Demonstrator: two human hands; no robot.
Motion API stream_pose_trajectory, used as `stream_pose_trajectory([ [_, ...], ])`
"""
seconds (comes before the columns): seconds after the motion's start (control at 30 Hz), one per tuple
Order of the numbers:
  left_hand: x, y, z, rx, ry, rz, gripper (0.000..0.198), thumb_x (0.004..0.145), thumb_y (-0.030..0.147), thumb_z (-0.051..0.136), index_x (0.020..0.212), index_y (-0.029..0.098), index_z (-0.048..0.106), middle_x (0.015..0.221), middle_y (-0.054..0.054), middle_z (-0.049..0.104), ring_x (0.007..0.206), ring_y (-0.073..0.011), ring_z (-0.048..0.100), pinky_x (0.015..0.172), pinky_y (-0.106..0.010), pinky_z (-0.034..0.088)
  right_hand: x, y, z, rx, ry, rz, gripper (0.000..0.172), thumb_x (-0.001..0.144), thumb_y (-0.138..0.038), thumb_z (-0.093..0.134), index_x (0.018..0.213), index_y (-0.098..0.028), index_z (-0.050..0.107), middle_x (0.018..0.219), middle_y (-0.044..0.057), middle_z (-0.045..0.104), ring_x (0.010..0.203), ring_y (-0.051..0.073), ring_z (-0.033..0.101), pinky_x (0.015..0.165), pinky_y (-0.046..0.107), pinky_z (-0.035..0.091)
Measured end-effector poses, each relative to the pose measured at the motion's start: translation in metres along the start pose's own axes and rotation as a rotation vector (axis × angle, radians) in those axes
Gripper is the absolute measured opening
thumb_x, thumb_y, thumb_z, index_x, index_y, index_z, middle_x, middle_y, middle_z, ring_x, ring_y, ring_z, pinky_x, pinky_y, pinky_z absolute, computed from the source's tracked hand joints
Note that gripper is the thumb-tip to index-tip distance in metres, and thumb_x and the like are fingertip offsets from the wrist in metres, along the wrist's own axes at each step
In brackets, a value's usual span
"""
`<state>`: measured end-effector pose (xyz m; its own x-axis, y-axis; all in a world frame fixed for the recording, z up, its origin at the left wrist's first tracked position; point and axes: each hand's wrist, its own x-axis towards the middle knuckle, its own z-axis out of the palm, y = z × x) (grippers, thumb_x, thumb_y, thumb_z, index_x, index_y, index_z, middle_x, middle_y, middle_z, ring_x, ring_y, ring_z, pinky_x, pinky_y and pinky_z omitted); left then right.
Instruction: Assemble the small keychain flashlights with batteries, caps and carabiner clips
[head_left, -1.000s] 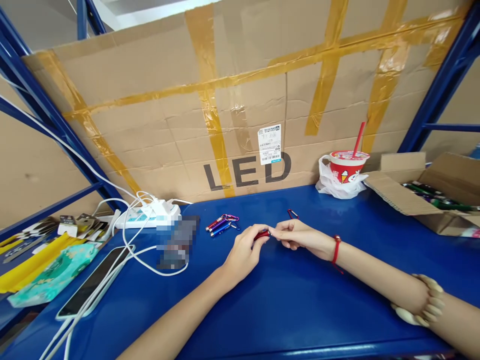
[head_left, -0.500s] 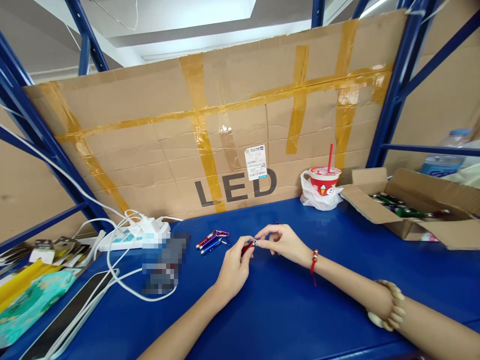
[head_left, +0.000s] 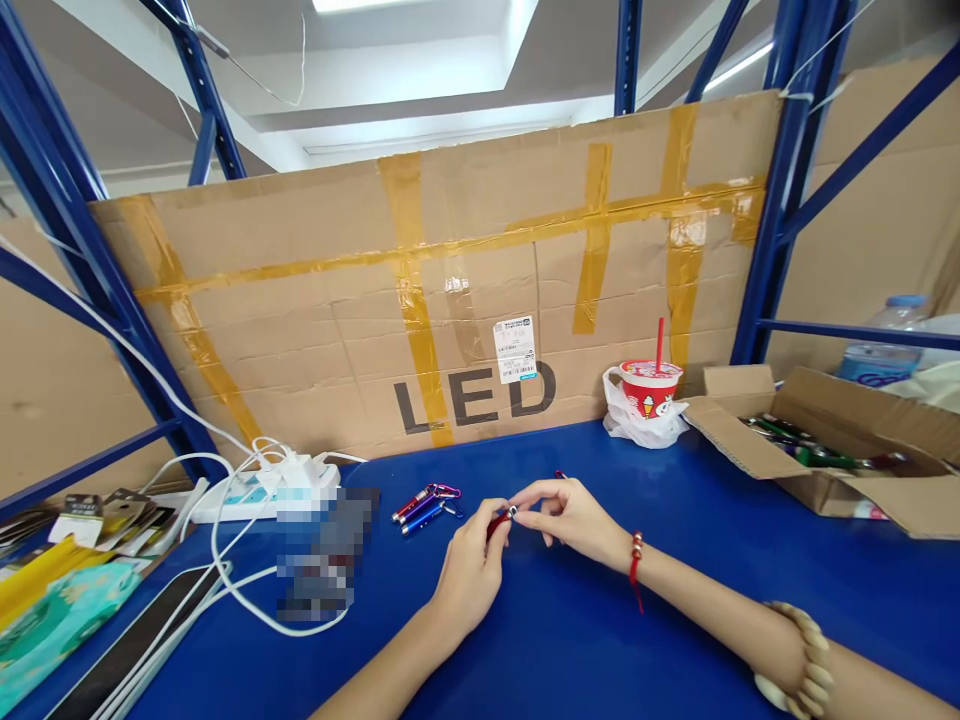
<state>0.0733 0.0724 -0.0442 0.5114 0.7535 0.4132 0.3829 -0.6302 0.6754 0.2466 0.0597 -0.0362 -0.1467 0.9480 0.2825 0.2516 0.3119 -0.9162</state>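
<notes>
My left hand (head_left: 472,568) is closed around a small red keychain flashlight (head_left: 496,522), its body mostly hidden by the fingers. Thumb and forefinger of my right hand (head_left: 571,515) pinch at the silver end, where both hands almost meet above the blue table. A small reddish piece (head_left: 560,475) peeks out behind the right hand; I cannot tell what it belongs to. Left of the hands lie a red keychain flashlight (head_left: 412,503), a purple one (head_left: 417,512) and a blue one (head_left: 422,519), side by side, with carabiner clips at their ends.
An open carton (head_left: 829,490) of similar flashlights stands at the right. Near the cardboard wall (head_left: 337,330) sits a red cup (head_left: 649,388) in a white bag. At left are a power strip (head_left: 247,495) with white cables, a pixelated dark object (head_left: 326,555) and packets (head_left: 67,610).
The view has tilted up slightly, so everything sits lower in the picture. Both hands keep nearly the same hold on the red flashlight.
</notes>
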Motion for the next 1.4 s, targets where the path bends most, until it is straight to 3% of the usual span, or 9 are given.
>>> stream_pose_trajectory([
  [0.47,0.001,-0.005,0.002,-0.017,-0.014,0.01,0.018,0.092,0.025,0.036,0.101,0.021,0.051,0.074,0.0,0.06,0.066,-0.015,0.058,0.064,-0.026,0.044,-0.003,-0.004,0.002,-0.037,-0.013,0.05,0.041,0.07,-0.05,0.064,0.092,-0.015,0.065,0.083,0.005,0.066,0.039,0.004,0.048,0.038,0.019,0.036],
  [0.67,-0.001,-0.001,0.001,0.0,-0.007,0.011,0.018,0.092,0.022,0.037,0.103,0.022,0.051,0.083,-0.001,0.063,0.072,-0.0152,0.06,0.067,-0.026,0.046,-0.003,-0.005,0.0,-0.027,0.003,0.045,0.044,0.069,-0.048,0.066,0.097,-0.015,0.061,0.075,0.003,0.065,0.04,0.006,0.049,0.039,0.021,0.038],
  [1.4,-0.005,0.006,-0.004,0.078,-0.036,-0.015,0.018,0.091,0.02,0.04,0.104,0.024,0.052,0.083,0.0,0.064,0.074,-0.0157,0.061,0.068,-0.026,0.046,0.001,0.0,-0.002,-0.105,0.045,0.083,0.039,0.06,-0.051,0.069,0.078,-0.016,0.066,0.07,0.002,0.062,0.038,0.006,0.045,0.039,0.023,0.037],
])
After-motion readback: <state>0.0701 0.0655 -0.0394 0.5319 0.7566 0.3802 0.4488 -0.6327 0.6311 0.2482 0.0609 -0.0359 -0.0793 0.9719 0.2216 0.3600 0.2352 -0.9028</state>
